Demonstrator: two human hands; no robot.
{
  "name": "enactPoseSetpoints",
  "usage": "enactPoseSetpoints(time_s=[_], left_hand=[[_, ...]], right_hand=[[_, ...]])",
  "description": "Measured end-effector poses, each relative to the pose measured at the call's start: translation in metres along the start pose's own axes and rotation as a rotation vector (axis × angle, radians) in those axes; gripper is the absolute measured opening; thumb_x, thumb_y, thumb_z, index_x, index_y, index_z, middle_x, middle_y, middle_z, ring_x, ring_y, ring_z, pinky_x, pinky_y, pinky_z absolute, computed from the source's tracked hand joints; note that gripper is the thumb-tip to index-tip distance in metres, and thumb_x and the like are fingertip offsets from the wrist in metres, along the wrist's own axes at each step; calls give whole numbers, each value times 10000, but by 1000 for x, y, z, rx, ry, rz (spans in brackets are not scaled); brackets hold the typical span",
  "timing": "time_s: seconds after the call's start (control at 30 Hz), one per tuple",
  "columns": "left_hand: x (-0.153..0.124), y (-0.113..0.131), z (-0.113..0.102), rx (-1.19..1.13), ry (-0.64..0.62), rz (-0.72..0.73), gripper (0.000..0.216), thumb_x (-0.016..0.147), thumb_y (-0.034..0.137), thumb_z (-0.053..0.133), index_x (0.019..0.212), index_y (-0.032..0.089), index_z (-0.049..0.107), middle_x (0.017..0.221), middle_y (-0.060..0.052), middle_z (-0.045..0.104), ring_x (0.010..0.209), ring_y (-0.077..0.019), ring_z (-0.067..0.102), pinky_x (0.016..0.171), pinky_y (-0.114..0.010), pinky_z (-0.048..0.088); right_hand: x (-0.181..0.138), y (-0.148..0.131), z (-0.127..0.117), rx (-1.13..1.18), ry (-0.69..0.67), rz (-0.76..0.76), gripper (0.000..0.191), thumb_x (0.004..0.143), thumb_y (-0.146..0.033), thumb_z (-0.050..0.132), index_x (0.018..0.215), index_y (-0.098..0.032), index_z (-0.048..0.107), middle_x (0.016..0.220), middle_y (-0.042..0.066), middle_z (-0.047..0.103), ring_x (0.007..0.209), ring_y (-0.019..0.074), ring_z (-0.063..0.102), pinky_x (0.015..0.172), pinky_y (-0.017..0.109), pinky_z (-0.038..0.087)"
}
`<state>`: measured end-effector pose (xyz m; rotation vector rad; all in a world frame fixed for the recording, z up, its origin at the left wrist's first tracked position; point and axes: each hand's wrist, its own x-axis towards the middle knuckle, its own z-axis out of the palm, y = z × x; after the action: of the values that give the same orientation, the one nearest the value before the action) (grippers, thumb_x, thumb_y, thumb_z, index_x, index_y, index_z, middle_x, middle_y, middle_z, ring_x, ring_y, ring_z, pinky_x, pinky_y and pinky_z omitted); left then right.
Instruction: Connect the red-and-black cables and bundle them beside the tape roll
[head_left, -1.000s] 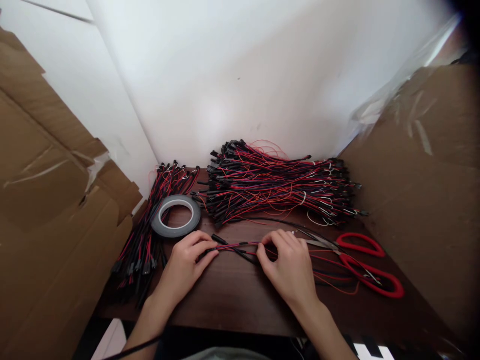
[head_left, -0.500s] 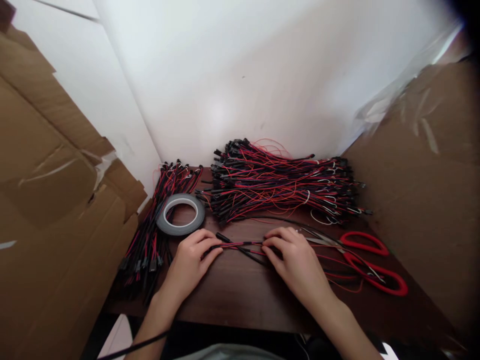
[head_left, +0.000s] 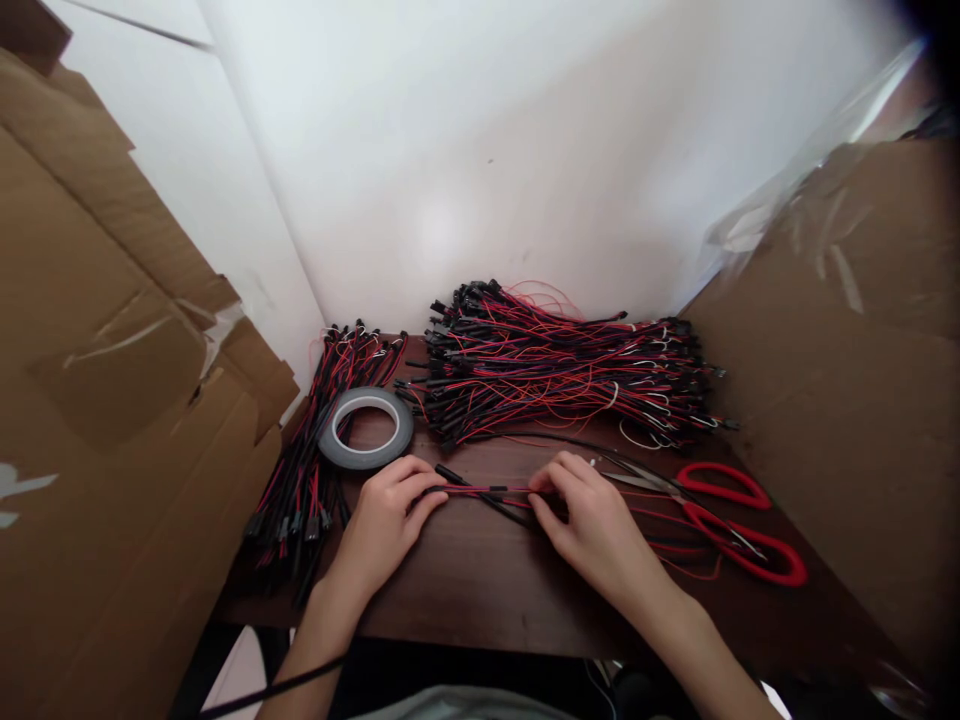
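A thin red and black wire (head_left: 472,489) runs between my hands just above the table, with a short black band near its middle. My left hand (head_left: 391,515) pinches it at the left, the fingers closed. At the other side my right hand (head_left: 589,515) grips the wire between thumb and fingertips. Beneath it lies a black cable (head_left: 451,474) with a thick end, slanting away under my right hand. Just beyond my left hand is a roll of grey tape (head_left: 401,440). Red-handled scissors (head_left: 724,485) lie to the right of my right hand, their blades partly behind it.
A large pile of red and black wires with connectors (head_left: 555,370) lies against the white wall. A smaller wire bundle (head_left: 300,480) is at the left of the brown table (head_left: 480,600). Cardboard sheets (head_left: 135,400) stand on both sides.
My hands hold nearly the same pose and the wire stays between them. The right fingertips have shifted slightly along the wire. The view has tilted a little.
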<state>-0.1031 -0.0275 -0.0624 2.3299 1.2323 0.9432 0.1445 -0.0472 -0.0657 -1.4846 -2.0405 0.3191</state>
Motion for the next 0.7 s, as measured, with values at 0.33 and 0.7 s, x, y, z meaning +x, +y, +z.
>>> enactPoseSetpoints(time_s=[0.33, 0.7], left_hand=[[0, -2, 1, 0, 7, 16, 113, 881, 158, 631, 942, 163, 726, 918, -47, 679, 684, -116, 586, 638, -216, 482], [1, -1, 0, 10, 8, 10, 104, 873, 168, 643, 920, 158, 736, 913, -50, 682, 629, -103, 562, 622, -217, 484]], right_hand=[[-2, -12, 10, -145, 200, 153, 170, 817, -194, 551, 669, -196, 469, 717, 14, 536, 724, 194, 489, 682, 309, 324], [-9, 4, 1, -318, 324, 268, 179, 792, -274, 512, 628, -202, 522, 676, 13, 596, 740, 229, 544, 733, 342, 266]])
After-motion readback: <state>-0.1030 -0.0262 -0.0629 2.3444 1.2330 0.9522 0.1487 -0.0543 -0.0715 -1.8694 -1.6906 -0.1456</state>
